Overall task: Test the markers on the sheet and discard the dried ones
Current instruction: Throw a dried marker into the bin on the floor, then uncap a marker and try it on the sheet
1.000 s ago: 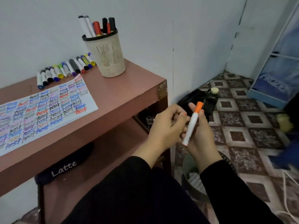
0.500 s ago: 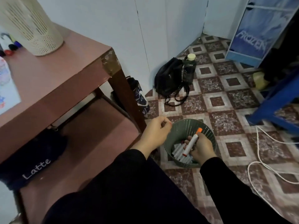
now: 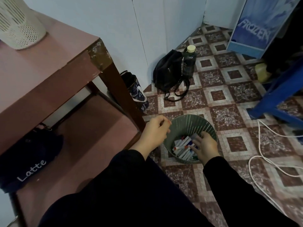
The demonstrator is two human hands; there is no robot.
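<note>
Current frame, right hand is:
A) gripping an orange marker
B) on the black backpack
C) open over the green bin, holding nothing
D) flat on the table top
C: the right hand hangs over the green bin with its fingers spread and no marker in it, while the markers lie loose inside the bin.
</note>
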